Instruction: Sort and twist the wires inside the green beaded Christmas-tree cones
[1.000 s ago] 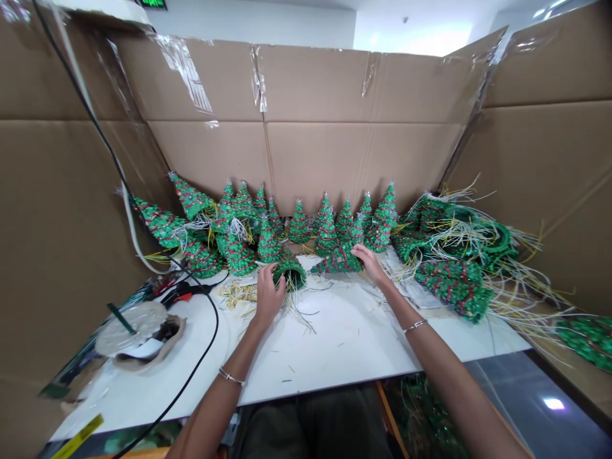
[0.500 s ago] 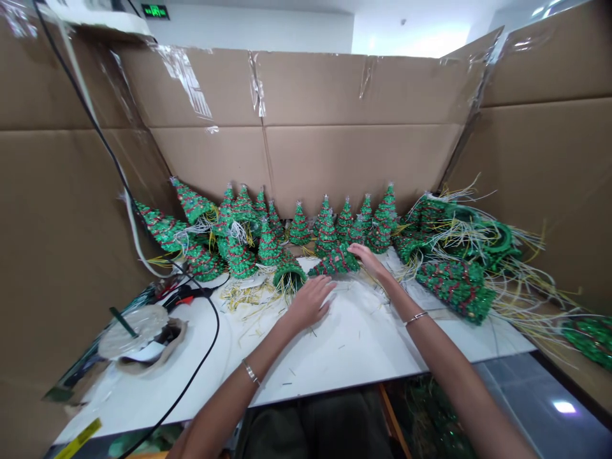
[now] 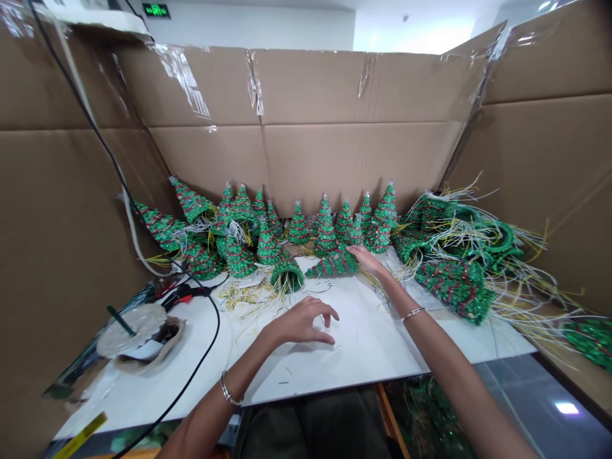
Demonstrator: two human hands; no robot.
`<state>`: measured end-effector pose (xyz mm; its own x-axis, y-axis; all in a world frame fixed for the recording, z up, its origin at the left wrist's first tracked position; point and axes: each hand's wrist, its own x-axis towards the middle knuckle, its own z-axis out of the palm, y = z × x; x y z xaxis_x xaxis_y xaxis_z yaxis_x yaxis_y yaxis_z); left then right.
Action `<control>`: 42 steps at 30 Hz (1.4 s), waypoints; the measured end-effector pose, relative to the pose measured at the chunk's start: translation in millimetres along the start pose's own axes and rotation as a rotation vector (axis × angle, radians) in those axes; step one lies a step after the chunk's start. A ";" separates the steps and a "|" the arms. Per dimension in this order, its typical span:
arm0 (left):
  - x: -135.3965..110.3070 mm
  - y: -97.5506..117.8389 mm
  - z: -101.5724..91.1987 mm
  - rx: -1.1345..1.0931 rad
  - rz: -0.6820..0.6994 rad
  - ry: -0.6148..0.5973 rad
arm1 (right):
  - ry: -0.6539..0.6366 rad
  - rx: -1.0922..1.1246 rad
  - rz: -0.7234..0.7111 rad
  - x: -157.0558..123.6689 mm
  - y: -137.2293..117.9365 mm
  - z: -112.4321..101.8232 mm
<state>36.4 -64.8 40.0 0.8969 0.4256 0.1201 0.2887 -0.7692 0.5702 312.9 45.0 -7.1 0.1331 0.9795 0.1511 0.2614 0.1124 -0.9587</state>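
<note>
A small green tinsel Christmas tree (image 3: 332,264) with red garland lies on its side in the middle of the table, tip to the left. My right hand (image 3: 366,258) is closed at its wide base; the fingertips are partly hidden there. My left hand (image 3: 306,320) hovers over the white tabletop in front of the tree, fingers curved and apart, holding nothing. Just left of the held tree, another tinsel tree (image 3: 287,275) lies with its hollow base facing me. Upright small trees (image 3: 326,229) stand in a row behind.
Larger tinsel trees (image 3: 454,287) with white and yellow wires pile up at the right. More trees (image 3: 203,258) crowd the left. A spool (image 3: 138,331) and a black cable (image 3: 217,325) occupy the left side. Cardboard walls (image 3: 358,153) enclose the white table (image 3: 363,344).
My left hand has drawn back toward me from beside the lying tree, and its fingers have spread. My right hand stays at the tree's base.
</note>
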 end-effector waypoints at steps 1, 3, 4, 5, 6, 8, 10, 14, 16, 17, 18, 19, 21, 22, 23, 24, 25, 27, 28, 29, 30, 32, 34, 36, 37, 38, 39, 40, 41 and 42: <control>-3.1 1.5 -2.4 -0.013 -0.013 0.006 | 0.002 -0.015 0.015 2.8 0.8 -0.5; -7.1 3.2 -6.4 -0.030 -0.035 0.034 | 0.021 -0.036 0.036 6.9 -0.2 -3.1; -8.2 3.0 -8.0 -0.031 -0.043 0.063 | 0.036 -0.044 0.041 7.8 -1.9 -5.5; -9.0 1.7 -9.4 -0.023 -0.051 0.103 | 0.055 -0.049 0.041 7.9 -4.1 -8.6; -9.5 -0.7 -10.5 -0.008 -0.060 0.152 | 0.089 -0.059 0.035 7.1 -6.7 -12.6; -9.9 -9.2 -11.7 0.035 -0.081 0.266 | 0.203 -0.098 -0.002 3.0 -12.1 -22.9; -10.1 -21.8 -10.7 0.081 -0.097 0.386 | 0.340 -0.186 -0.053 -3.8 -16.9 -35.3; -11.9 -48.3 0.4 0.148 -0.146 0.627 | 0.315 -0.422 0.046 -23.5 -22.3 -57.1; -14.0 -57.3 8.6 0.125 -0.191 0.739 | 0.159 -0.477 0.138 -36.0 -23.2 -60.9; -15.1 -60.4 12.3 0.099 -0.203 0.778 | 0.021 -0.474 0.165 -42.7 -23.3 -60.1; -16.2 -62.6 15.6 0.071 -0.206 0.799 | -0.140 -0.466 0.172 -49.6 -23.2 -57.7; -17.2 -64.1 18.1 0.046 -0.203 0.804 | -0.290 -0.472 0.150 -56.2 -22.9 -53.8; -18.6 -65.1 21.0 0.023 -0.196 0.786 | -0.418 -0.647 0.155 -67.7 -22.1 -42.7; -19.0 -64.8 21.4 0.022 -0.197 0.775 | -0.384 -0.797 0.163 -72.1 -21.5 -36.3; -19.3 -64.3 21.5 0.026 -0.200 0.767 | -0.303 -0.953 0.172 -75.3 -20.8 -29.9; -19.5 -63.5 21.4 0.033 -0.202 0.761 | -0.209 -1.074 0.184 -77.4 -20.0 -23.7; -19.6 -62.8 21.2 0.041 -0.204 0.756 | -0.143 -1.146 0.195 -78.6 -19.1 -18.1; -20.1 -61.5 21.0 0.057 -0.205 0.744 | -0.057 -1.234 0.228 -78.8 -16.7 -8.7; -20.5 -61.1 21.1 0.064 -0.206 0.741 | -0.041 -1.258 0.242 -78.2 -15.3 -5.1; -20.9 -61.0 21.2 0.070 -0.209 0.739 | -0.026 -1.286 0.255 -77.6 -13.8 -2.1; -21.4 -61.1 21.4 0.075 -0.211 0.739 | -0.016 -1.307 0.266 -76.8 -12.3 0.3; -22.4 -61.6 21.7 0.083 -0.214 0.742 | -0.018 -1.320 0.275 -75.5 -9.4 3.5; -23.2 -62.2 22.2 0.092 -0.212 0.737 | -0.023 -1.321 0.280 -74.4 -6.7 5.3; -23.6 -62.7 22.9 0.098 -0.211 0.726 | -0.030 -1.319 0.284 -73.2 -4.8 5.9; -23.6 -63.0 23.3 0.100 -0.212 0.721 | -0.037 -1.317 0.287 -72.5 -4.2 5.9; -23.4 -63.2 23.9 0.101 -0.215 0.718 | -0.045 -1.315 0.293 -72.0 -3.8 5.6; -23.1 -63.5 24.6 0.101 -0.219 0.716 | -0.058 -1.313 0.297 -71.4 -3.8 5.2; -22.7 -63.8 25.4 0.100 -0.224 0.717 | -0.072 -1.313 0.302 -71.0 -4.0 4.6; -22.3 -64.2 26.3 0.099 -0.227 0.718 | -0.086 -1.313 0.306 -70.7 -4.4 4.0; -21.9 -64.5 27.1 0.099 -0.227 0.719 | -0.102 -1.314 0.310 -70.5 -4.8 3.4</control>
<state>7.2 -37.4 -21.4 0.3824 0.7585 0.5276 0.4991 -0.6502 0.5729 299.0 -24.0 -14.0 0.2967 0.9497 -0.1005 0.9543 -0.2987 -0.0044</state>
